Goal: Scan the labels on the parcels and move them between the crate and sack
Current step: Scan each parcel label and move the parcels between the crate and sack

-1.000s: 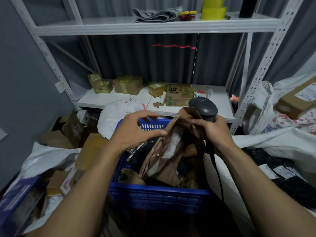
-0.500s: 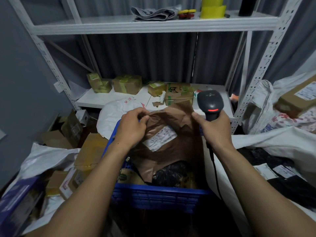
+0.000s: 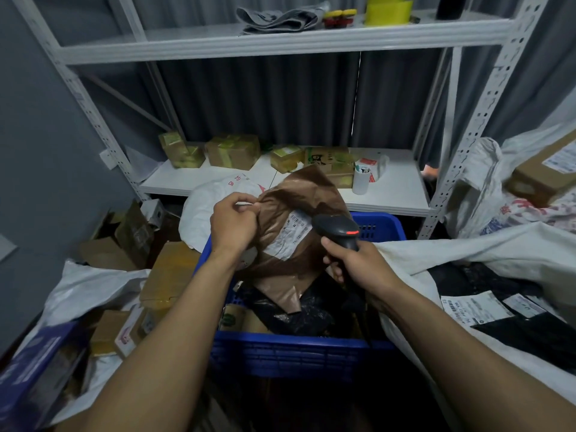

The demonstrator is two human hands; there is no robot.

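Brown parcel [image 3: 300,194] x1, left grip [image 3: 233,226] pinches edge | scanner [image 3: 338,230] x1, right grip [image 3: 358,266] clasps it | blue crate [image 3: 290,347] x1

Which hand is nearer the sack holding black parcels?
Right. The right hand, gripping the scanner, is beside the sack; the left hand pinches the brown parcel across the crate.

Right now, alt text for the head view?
The left hand pinches a brown parcel over the blue crate while the right hand aims a barcode scanner at its white label. A white sack lies to the right.
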